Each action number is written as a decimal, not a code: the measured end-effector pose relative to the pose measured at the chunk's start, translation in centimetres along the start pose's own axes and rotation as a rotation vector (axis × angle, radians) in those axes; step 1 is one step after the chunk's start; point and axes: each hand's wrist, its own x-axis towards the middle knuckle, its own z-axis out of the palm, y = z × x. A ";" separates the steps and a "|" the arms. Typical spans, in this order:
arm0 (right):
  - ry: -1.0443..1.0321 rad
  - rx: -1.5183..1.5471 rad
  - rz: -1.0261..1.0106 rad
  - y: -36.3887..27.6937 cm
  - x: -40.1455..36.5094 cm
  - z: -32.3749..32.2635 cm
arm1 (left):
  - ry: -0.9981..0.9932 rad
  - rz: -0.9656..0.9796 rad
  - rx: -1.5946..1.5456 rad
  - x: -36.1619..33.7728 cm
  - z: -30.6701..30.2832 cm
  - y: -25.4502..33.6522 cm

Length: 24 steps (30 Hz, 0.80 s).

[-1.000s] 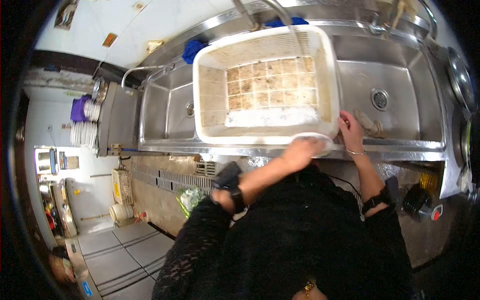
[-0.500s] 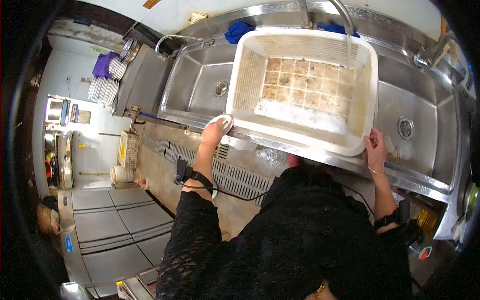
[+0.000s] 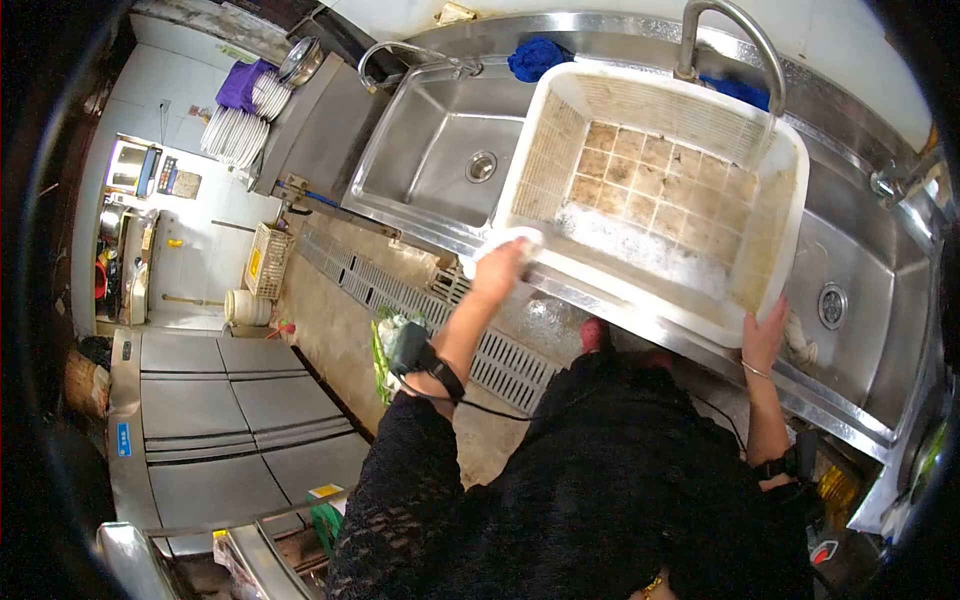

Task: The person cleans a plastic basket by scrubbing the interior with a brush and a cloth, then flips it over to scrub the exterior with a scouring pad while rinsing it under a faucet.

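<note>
A large white plastic basket (image 3: pixel 640 302) rests tilted across the middle of the steel sinks, its bottom a brown-stained grid with white suds along the near side. At its near left corner, my left hand (image 3: pixel 503 268) is closed on a white cloth (image 3: pixel 530 238) pressed against the rim. My right hand (image 3: pixel 764 334) grips the near right corner of the basket, fingers partly hidden against its outer wall. A curved faucet (image 3: pixel 735 8) arches over the far right side, with water running down into the basket.
Sink basins with drains lie left (image 3: pixel 425 150) and right (image 3: pixel 870 310). A blue cloth (image 3: pixel 537 60) is at the back edge. A beige cloth (image 3: pixel 800 340) lies by my right hand. Stacked white plates (image 3: pixel 235 137) stand left. A floor grate (image 3: pixel 510 365) runs below, near steel cabinets (image 3: pixel 195 405).
The camera view has shifted, so the basket appears farther right and more turned. My left hand with the white cloth has moved right along the near rim. My right hand stays at its corner.
</note>
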 end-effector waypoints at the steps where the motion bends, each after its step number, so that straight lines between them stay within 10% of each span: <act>1: -0.006 -0.022 0.006 -0.1 0.0 0.0 | -0.130 -0.266 0.110 1.2 -0.9 -2.5; 9: -0.002 -0.041 0.064 0.1 0.1 0.1 | -0.053 0.125 -0.076 0.8 0.5 2.1; 15: 0.016 -0.046 0.084 -1.1 0.0 -0.5 | -0.255 -0.161 0.141 7.4 -2.2 -2.3; 18: 0.020 -0.033 0.087 -1.6 -0.1 -0.9 | -0.095 0.159 0.187 9.6 -2.4 -3.3; 24: 0.024 -0.044 0.077 -2.0 0.1 -1.3 | 0.021 0.081 0.130 9.2 -1.8 -2.4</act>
